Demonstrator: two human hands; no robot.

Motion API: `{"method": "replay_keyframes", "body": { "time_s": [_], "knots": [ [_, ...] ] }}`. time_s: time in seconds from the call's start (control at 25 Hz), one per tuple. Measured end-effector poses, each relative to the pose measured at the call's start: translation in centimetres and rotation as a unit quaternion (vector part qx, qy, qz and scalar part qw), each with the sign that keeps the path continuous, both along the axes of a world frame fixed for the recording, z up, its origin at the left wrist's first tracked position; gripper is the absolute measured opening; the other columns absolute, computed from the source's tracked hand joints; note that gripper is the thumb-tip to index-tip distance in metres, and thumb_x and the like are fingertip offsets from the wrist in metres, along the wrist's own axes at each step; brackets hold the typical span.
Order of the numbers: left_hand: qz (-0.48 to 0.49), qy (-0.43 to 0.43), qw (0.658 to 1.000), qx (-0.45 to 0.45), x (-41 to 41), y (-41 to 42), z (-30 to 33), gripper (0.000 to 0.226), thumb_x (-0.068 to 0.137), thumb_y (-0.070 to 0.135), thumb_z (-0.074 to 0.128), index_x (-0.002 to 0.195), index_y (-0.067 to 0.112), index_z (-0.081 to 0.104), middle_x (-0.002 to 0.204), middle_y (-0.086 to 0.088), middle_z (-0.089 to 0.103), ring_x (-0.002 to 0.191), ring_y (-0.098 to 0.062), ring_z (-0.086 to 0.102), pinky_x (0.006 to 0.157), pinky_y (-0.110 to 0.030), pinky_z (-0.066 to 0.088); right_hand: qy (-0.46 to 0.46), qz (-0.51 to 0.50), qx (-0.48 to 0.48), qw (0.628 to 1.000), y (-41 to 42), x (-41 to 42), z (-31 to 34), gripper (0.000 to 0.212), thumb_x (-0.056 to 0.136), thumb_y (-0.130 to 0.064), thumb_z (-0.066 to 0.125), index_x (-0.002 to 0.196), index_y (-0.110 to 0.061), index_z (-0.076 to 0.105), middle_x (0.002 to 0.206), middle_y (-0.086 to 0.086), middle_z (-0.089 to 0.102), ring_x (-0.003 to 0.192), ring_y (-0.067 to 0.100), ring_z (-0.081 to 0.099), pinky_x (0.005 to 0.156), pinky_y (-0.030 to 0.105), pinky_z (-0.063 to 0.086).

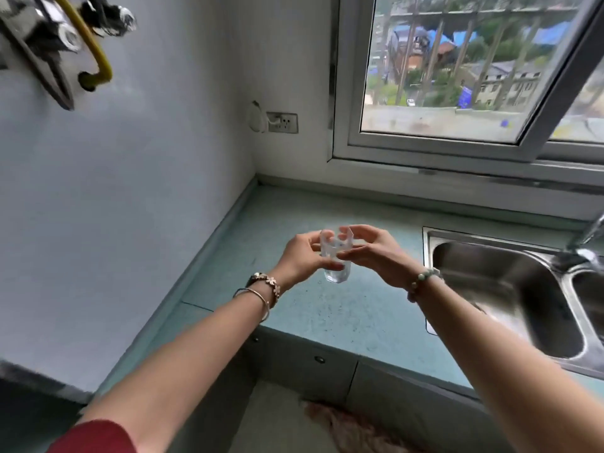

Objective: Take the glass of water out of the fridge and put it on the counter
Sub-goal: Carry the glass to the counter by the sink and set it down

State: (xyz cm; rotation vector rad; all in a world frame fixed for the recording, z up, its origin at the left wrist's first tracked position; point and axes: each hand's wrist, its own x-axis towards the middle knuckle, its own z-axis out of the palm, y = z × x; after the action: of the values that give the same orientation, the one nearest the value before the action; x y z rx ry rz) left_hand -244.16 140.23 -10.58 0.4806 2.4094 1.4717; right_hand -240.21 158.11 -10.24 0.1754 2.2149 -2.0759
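A small clear glass of water (335,256) is held between both of my hands over the pale green counter (343,315). My left hand (302,256) wraps its left side with the thumb under its lower part. My right hand (372,251) closes on its right side, fingers over the rim. The glass's base shows just below my fingers; whether it touches the counter I cannot tell. The fridge is not in view.
A steel double sink (510,295) with a tap (588,237) lies to the right. A window (457,70) stands behind the counter, a wall socket (282,123) at the back corner. A white wall is on the left, with a yellow pipe (94,57) above.
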Motion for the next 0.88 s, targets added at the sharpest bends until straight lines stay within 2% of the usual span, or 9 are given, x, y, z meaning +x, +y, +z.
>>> {"method": "replay_keyframes", "body": {
  "time_s": [0.12,0.36,0.56,0.68,0.8,0.88],
  "knots": [
    [-0.008,-0.037,0.999,-0.023,-4.0,1.3,-5.1,0.07,0.063,0.018,0.088,0.127,0.011,0.06,0.123,-0.008,0.068,0.111,-0.021,0.063,0.095,-0.034,0.051,-0.064,-0.021,-0.007,0.998,0.3,-4.1,-5.4,0.067,0.068,0.001,0.08,0.13,-0.008,0.056,0.13,0.011,0.061,0.118,0.027,0.06,0.102,0.042,0.049],
    [-0.012,-0.099,0.994,-0.043,-7.8,2.3,-13.2,0.078,0.06,0.012,0.089,0.132,0.013,0.057,0.128,-0.008,0.066,0.114,-0.022,0.062,0.098,-0.034,0.051,-0.133,-0.067,-0.035,0.988,0.6,-8.0,-13.9,0.073,0.048,-0.001,0.077,0.119,-0.011,0.059,0.124,0.016,0.061,0.114,0.034,0.061,0.097,0.053,0.052],
    [-0.015,-0.097,0.995,-0.035,-8.4,3.1,-15.8,0.074,0.062,0.017,0.089,0.131,0.02,0.059,0.116,0.0,0.071,0.105,-0.016,0.065,0.09,-0.026,0.054,-0.147,-0.086,-0.072,0.983,0.9,-8.5,-16.4,0.063,0.053,0.014,0.069,0.112,-0.009,0.061,0.122,0.019,0.061,0.112,0.035,0.062,0.088,0.047,0.057],
    [-0.011,-0.099,0.995,-0.029,-8.4,3.1,-16.5,0.071,0.063,0.018,0.088,0.128,0.023,0.061,0.107,0.006,0.069,0.101,-0.013,0.066,0.086,-0.025,0.054,-0.142,-0.093,-0.082,0.982,0.6,-8.6,-16.7,0.061,0.049,0.012,0.067,0.105,-0.011,0.061,0.118,0.017,0.062,0.11,0.035,0.062,0.076,0.039,0.056],
    [-0.004,-0.095,0.995,-0.028,-8.5,3.2,-17.3,0.072,0.061,0.021,0.089,0.127,0.022,0.061,0.115,0.0,0.068,0.105,-0.017,0.065,0.09,-0.03,0.055,-0.139,-0.103,-0.079,0.982,0.3,-8.5,-17.1,0.063,0.045,0.008,0.067,0.104,-0.012,0.061,0.116,0.016,0.061,0.107,0.034,0.061,0.069,0.035,0.055],
    [-0.001,-0.092,0.995,-0.037,-8.4,3.1,-17.8,0.075,0.062,0.02,0.089,0.131,0.018,0.059,0.119,-0.001,0.062,0.105,-0.016,0.063,0.088,-0.022,0.052,-0.141,-0.1,-0.081,0.982,0.2,-8.4,-17.2,0.063,0.047,0.011,0.067,0.105,-0.011,0.06,0.114,0.014,0.061,0.105,0.033,0.061,0.068,0.035,0.056]
  ]
}}
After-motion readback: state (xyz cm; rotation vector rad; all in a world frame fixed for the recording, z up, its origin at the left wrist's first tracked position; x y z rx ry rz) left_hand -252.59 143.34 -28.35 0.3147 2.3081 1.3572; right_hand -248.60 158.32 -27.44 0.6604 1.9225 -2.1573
